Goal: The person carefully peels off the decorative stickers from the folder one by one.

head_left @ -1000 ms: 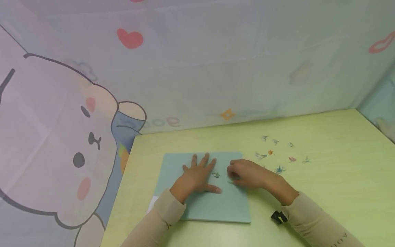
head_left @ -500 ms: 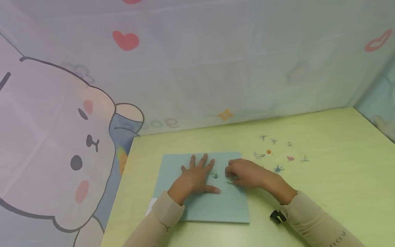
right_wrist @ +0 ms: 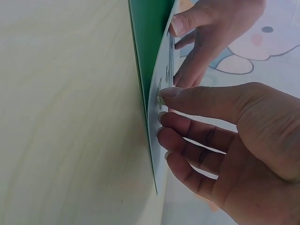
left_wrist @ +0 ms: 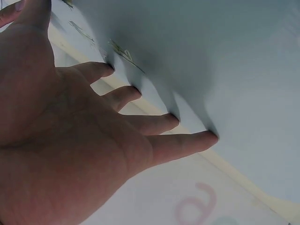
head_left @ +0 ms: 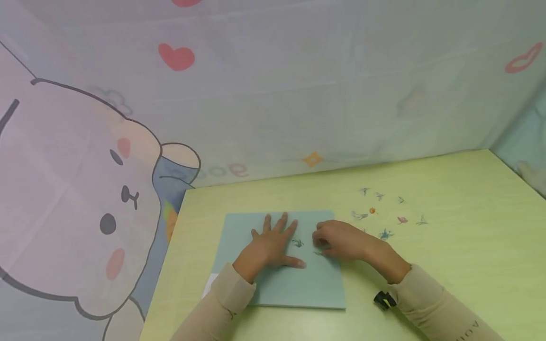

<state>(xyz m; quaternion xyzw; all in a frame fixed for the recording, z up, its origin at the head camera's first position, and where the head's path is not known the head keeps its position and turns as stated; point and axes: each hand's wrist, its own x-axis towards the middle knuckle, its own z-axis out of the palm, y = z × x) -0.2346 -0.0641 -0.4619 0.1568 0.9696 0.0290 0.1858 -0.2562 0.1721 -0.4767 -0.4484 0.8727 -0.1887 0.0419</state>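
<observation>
My left hand [head_left: 268, 247] lies flat with spread fingers on a pale blue-green booklet [head_left: 298, 286]. In the left wrist view, the fingertips [left_wrist: 206, 138] press against its surface. A small green sprig cutout [head_left: 298, 243] lies on the booklet between my hands. Over the booklet's right side, my right hand [head_left: 343, 240] is curled, with thumb and forefinger pinching another small green sprig [head_left: 318, 253] at the surface. The right wrist view shows this sprig [right_wrist: 161, 101] partly hidden at the thumb tip, against an upper sheet [right_wrist: 154, 133] that bows away from a green layer [right_wrist: 149, 37].
Several small plant and flower cutouts lie right of the booklet, among them an orange flower [head_left: 372, 210], a pink flower [head_left: 402, 220] and a blue one [head_left: 386, 234]. A white paper corner [head_left: 209, 285] shows at the booklet's left. A printed curtain [head_left: 273, 94] borders the yellow-green table [head_left: 469, 265].
</observation>
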